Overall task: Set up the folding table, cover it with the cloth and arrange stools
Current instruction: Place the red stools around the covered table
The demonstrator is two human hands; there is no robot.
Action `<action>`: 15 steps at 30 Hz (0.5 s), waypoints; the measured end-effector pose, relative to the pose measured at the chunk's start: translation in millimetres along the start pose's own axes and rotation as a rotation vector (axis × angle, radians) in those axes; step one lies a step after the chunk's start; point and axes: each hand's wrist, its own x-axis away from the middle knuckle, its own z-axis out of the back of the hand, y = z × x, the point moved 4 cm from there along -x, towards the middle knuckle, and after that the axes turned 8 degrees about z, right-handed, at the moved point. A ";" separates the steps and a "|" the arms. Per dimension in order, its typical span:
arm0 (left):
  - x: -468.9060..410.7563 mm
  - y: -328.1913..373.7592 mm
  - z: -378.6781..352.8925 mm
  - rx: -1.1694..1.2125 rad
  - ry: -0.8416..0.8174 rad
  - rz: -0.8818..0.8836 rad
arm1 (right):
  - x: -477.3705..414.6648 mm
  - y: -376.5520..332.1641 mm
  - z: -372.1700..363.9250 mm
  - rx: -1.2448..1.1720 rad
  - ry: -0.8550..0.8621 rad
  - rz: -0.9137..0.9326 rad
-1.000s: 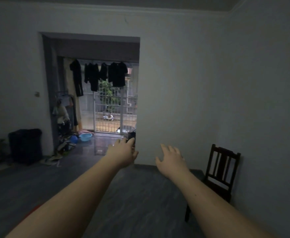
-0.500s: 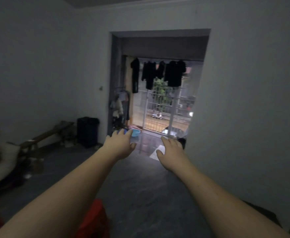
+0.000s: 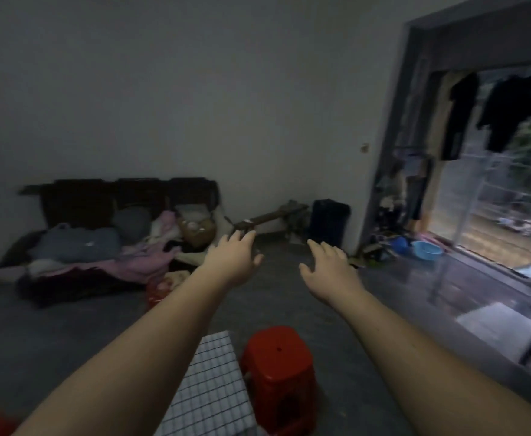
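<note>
Left hand (image 3: pixel 233 259), right hand (image 3: pixel 329 266): fingers spread, holding nothing. Below: glossy red moulded-plastic stool (image 3: pixel 279 369); white black-gridded checked cloth (image 3: pixel 209 394) just beside.

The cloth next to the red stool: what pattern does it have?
The cloth is white with a thin dark grid; the head view shows it best.

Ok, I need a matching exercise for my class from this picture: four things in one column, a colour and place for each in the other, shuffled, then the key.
Things
1. stool
2. cloth
3. basin
4. hanging clothes

Colour and place
A. blue, on the floor by the doorway
B. dark, up high in the doorway
C. red, on the floor right of the cloth
D. white with a dark grid, at the bottom edge

Pairs: 1-C, 2-D, 3-A, 4-B
</note>
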 end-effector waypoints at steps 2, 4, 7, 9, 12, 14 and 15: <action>9.8 -22.9 -1.5 -0.018 -0.001 0.102 | -13.7 -13.2 -11.7 -0.033 -0.033 0.081; 25.2 -45.7 -3.2 -0.033 0.005 0.197 | -23.4 -28.9 -28.7 -0.074 -0.063 0.164; 57.2 -77.7 -19.1 -0.029 -0.004 0.313 | -23.3 -50.9 -67.3 -0.128 -0.127 0.266; 80.8 -95.0 -36.0 -0.037 -0.044 0.390 | -18.1 -61.5 -95.9 -0.172 -0.189 0.296; 106.4 -115.1 -63.6 -0.067 -0.119 0.474 | -10.2 -71.5 -135.3 -0.204 -0.255 0.304; 116.1 -125.2 -83.8 -0.067 -0.157 0.497 | -4.4 -73.9 -160.2 -0.197 -0.291 0.320; 119.4 -132.0 -97.0 -0.064 -0.175 0.507 | -1.6 -73.0 -174.1 -0.192 -0.306 0.324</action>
